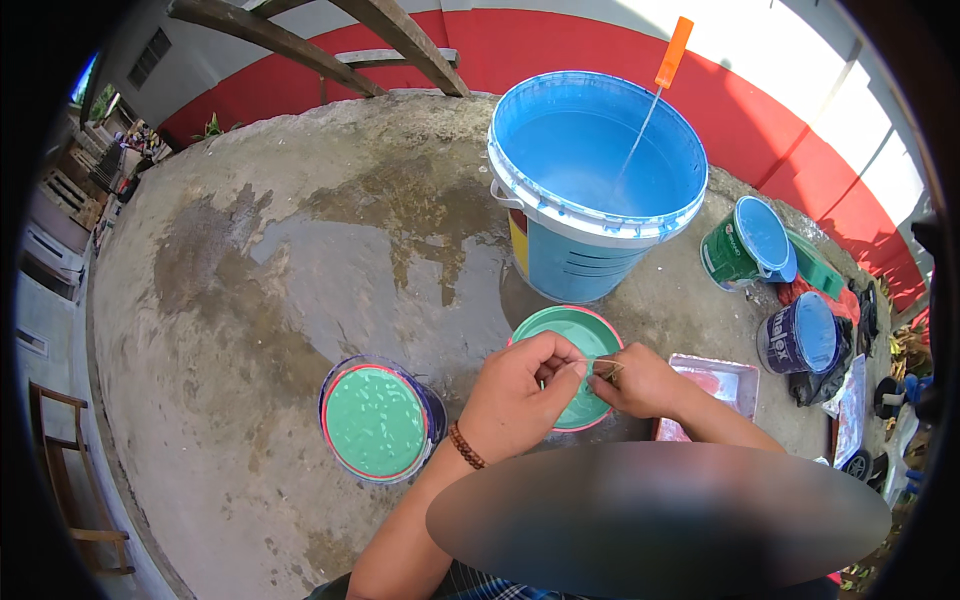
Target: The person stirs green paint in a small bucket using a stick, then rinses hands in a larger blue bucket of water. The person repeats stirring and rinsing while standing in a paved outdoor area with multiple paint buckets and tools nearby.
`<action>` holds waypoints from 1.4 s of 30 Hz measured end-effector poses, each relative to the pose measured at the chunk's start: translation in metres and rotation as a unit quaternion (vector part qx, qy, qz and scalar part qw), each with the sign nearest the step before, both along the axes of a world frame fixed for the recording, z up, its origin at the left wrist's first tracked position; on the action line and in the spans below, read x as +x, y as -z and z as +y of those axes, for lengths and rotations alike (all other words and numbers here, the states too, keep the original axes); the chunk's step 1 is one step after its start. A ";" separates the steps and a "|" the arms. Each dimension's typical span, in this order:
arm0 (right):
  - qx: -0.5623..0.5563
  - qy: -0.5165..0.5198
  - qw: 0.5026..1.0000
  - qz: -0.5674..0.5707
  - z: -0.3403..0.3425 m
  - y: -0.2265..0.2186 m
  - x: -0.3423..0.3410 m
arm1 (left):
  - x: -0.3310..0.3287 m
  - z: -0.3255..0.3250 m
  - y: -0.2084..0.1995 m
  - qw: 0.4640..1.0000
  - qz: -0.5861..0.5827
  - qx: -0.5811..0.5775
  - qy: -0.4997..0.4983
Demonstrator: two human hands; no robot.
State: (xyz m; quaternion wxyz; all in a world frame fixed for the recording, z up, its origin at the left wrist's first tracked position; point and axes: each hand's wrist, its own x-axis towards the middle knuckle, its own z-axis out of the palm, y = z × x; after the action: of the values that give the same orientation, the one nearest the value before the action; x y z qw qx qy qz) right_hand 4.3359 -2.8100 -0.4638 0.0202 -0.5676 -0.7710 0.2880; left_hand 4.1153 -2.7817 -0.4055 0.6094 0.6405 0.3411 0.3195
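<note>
In the head view, the left hand (527, 385) has thumb and forefinger pressed together, pinching a thin pale strand (608, 362) over the round green tub (540, 317); the right hand (645, 382) meets it from the other side, fingers curled in at the strand, though whether they grip it is too small to tell. The strand is so fine that handling it well probably calls for the very fingertips, light pressure and small, slow movements, with one hand steady while the other works. A hard tug could snap it or make it slip. Working above the tub seems sensible, since anything dropped would land inside, yet the wrists should stay clear of its rim and of the bucket of green paint (375, 420) to the left. The big bucket (590, 222) stands just beyond, and the paint tray (743, 378) lies near the right forearm, so the elbow is best moved carefully there.
</note>
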 end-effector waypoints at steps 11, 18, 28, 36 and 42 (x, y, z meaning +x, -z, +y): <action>0.041 0.022 0.999 -0.008 -0.014 0.004 -0.009 | -0.030 -0.072 -0.161 0.858 -0.426 0.032 0.285; 0.152 0.174 0.971 0.057 -0.006 0.003 -0.025 | -0.058 -0.077 -0.168 0.819 -0.410 -0.012 0.402; 0.156 0.105 0.982 -0.005 -0.001 0.010 -0.012 | -0.039 0.004 0.022 0.972 0.140 0.135 -0.133; 0.169 0.164 0.969 0.076 0.003 0.006 -0.027 | -0.045 -0.020 0.124 0.914 0.273 0.222 -0.203; 0.037 0.153 0.981 0.116 0.005 0.008 -0.029 | -0.049 -0.015 0.127 0.961 0.235 0.050 -0.138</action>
State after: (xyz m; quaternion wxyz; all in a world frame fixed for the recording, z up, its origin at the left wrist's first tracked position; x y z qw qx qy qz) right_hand 4.3073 -2.8053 -0.4720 0.1738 -0.6403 -0.6779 0.3166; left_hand 4.0665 -2.7969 -0.5328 0.4292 0.6739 0.5433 0.2579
